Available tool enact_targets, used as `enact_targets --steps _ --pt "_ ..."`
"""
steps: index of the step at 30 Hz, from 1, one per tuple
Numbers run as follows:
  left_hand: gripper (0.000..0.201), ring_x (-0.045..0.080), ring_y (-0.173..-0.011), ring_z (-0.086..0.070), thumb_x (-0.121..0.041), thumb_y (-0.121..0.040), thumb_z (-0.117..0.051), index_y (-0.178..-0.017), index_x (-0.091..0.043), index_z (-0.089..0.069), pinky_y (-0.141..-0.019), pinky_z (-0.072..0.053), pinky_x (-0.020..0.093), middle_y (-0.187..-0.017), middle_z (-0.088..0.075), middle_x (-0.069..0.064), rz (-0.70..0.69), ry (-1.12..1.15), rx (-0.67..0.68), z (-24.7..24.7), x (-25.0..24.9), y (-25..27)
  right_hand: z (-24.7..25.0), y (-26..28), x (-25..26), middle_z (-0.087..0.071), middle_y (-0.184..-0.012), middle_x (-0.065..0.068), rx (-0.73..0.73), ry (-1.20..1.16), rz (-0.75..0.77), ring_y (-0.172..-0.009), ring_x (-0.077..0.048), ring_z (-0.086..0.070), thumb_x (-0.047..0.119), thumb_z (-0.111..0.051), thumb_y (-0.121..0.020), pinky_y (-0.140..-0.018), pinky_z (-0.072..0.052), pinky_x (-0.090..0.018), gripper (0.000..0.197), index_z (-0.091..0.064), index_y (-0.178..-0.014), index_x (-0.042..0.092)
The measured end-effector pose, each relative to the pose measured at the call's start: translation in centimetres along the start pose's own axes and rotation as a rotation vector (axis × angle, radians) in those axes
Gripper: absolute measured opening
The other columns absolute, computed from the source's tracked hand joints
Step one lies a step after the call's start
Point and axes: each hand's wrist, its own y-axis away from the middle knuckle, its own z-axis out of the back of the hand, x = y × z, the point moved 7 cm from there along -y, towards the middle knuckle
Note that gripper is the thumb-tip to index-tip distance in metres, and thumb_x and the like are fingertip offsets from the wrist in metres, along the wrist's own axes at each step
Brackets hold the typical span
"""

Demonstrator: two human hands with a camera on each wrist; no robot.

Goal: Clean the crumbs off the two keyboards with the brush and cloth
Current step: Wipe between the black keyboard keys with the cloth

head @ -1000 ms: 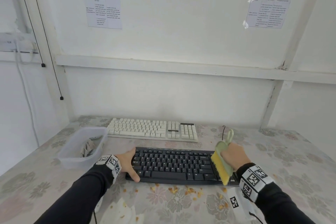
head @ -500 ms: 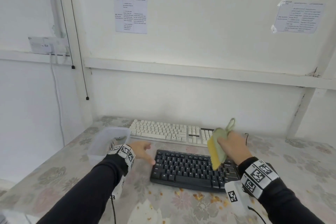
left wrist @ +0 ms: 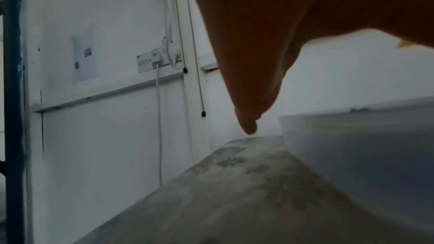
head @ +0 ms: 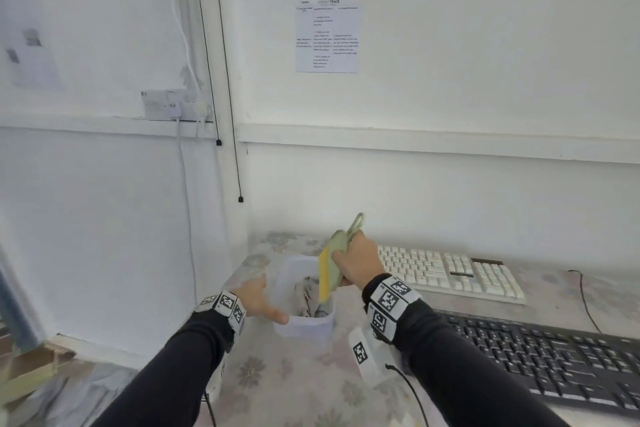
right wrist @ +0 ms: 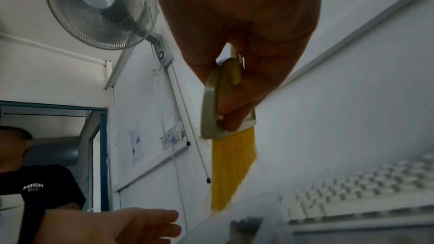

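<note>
Head view shows the right hand (head: 356,262) gripping a brush (head: 330,265) by its green handle, fingers curled round it, yellow bristles pointing down over a clear plastic tub (head: 304,326) at the left end of the table (head: 277,385). The left hand (head: 258,300) reaches to the tub's near-left corner with fingers fairly straight and holding nothing; whether a fingertip touches the rim is hard to tell. Crumpled fabric, probably the cloth (head: 306,291), lies inside the tub under the bristles. A white keyboard (head: 450,274) sits to the right along the far edge by the wall, and a black keyboard (head: 554,357) lies nearer, at the right.

Right wrist view confirms the grip: thumb and fingers pinch the brush (right wrist: 225,118) head just above the bristles, with the white keyboard (right wrist: 364,188) blurred below.

My guess is that the brush is about to go into the tub, or be swapped for the cloth. Risks from here:
- The tub looks light, so dropping the brush in or tugging the cloth out one-handed could slide or tip it off the table's left edge, which is close.
- Bristles may carry crumbs that would fall onto the cloth and later get wiped back over the keys.
- Crumbs possibly left on the table could be overlooked.
</note>
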Motion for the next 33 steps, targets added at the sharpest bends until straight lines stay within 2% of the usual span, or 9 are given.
enact_targets --steps 4,6,9,13,19,24,27,30,33 --pt "0.163 0.018 -0.143 -0.020 -0.072 -0.025 -0.080 -0.150 -0.012 0.005 -0.117 -0.021 0.034 -0.157 -0.012 0.001 -0.022 0.028 0.101 -1.9 1.0 -1.0 -5.6 -1.3 1.0 -0.057 -0.113 -0.017 0.075 0.101 -0.038 -0.096 -0.030 -0.062 0.012 -0.054 -0.086 -0.066 -0.053 -0.029 0.038 -0.043 -0.119 -0.002" --pt "0.156 0.016 -0.144 -0.018 -0.070 -0.030 -0.081 -0.150 -0.019 0.005 -0.118 -0.019 0.038 -0.157 -0.013 -0.003 -0.028 0.014 0.110 -2.3 1.8 -1.8 -7.6 -1.7 1.3 -0.056 -0.096 -0.013 0.111 0.147 -0.043 -0.081 -0.026 -0.059 0.010 -0.052 -0.087 -0.051 -0.048 -0.027 0.037 -0.040 -0.120 -0.003" --pt "0.153 0.016 -0.140 -0.027 -0.077 -0.020 -0.076 -0.149 -0.025 -0.013 -0.116 -0.023 0.040 -0.152 -0.028 -0.006 -0.057 -0.010 0.099 -2.6 2.3 -3.1 -9.5 -2.3 1.0 -0.046 -0.074 -0.004 0.106 0.219 -0.082 -0.062 -0.017 -0.051 0.006 -0.050 -0.087 -0.052 -0.049 -0.026 0.035 -0.039 -0.119 -0.003" --pt "0.130 0.013 -0.128 -0.043 -0.068 -0.021 -0.082 -0.136 -0.030 -0.034 -0.109 -0.035 0.039 -0.136 -0.047 -0.011 -0.120 0.041 0.094 -2.6 2.3 -3.4 -11.5 -2.9 1.0 -0.055 -0.118 -0.017 0.082 0.248 -0.099 -0.093 -0.024 -0.057 0.007 -0.046 -0.088 -0.079 -0.050 -0.031 0.046 -0.032 -0.131 -0.003" --pt "0.106 0.015 -0.123 -0.048 -0.045 -0.043 -0.083 -0.136 -0.025 -0.038 -0.106 -0.038 0.032 -0.133 -0.051 -0.005 -0.170 0.088 0.088 -2.4 1.2 -2.3 -13.0 -3.2 2.0 -0.047 -0.079 -0.003 0.133 0.219 -0.041 -0.062 -0.015 -0.050 0.003 -0.046 -0.087 -0.050 -0.039 -0.021 0.038 -0.035 -0.123 -0.001" --pt "0.103 0.016 -0.127 -0.046 -0.035 -0.051 -0.087 -0.140 -0.027 -0.034 -0.106 -0.038 0.032 -0.135 -0.050 -0.006 -0.172 0.122 0.082 -2.5 1.8 -3.0 -13.1 -2.6 1.4 -0.050 -0.126 -0.017 0.098 0.339 -0.051 -0.113 -0.029 -0.053 0.008 -0.040 -0.093 -0.088 -0.043 -0.033 0.039 -0.033 -0.130 0.000" --pt "0.077 0.013 -0.116 -0.050 -0.026 -0.064 -0.084 -0.130 -0.023 -0.043 -0.096 -0.039 0.024 -0.119 -0.055 -0.007 -0.152 0.070 0.085 -2.9 1.8 -4.0 -13.3 -2.6 1.8 -0.056 -0.116 -0.016 0.188 0.319 -0.016 -0.091 -0.025 -0.056 0.022 -0.045 -0.093 -0.068 -0.045 -0.029 0.047 -0.029 -0.131 -0.001" --pt "0.043 0.009 -0.101 -0.050 -0.021 -0.070 -0.081 -0.097 -0.034 -0.050 -0.087 -0.036 0.018 -0.091 -0.051 -0.020 -0.184 0.024 0.114 -3.1 1.2 -4.1 -13.2 -1.9 2.7 -0.054 -0.101 -0.014 0.332 0.258 0.036 -0.080 -0.023 -0.051 0.037 -0.034 -0.097 -0.066 -0.044 -0.029 0.044 -0.044 -0.119 0.000" --pt "0.062 0.009 -0.106 -0.050 -0.018 -0.066 -0.083 -0.119 -0.027 -0.053 -0.092 -0.037 0.019 -0.105 -0.056 -0.014 -0.196 0.144 0.138 -3.4 1.3 -4.3 -11.6 -2.8 1.9 -0.050 -0.092 -0.014 0.231 0.288 0.033 -0.082 -0.022 -0.048 0.029 -0.026 -0.099 -0.081 -0.044 -0.033 0.036 -0.048 -0.083 0.006"
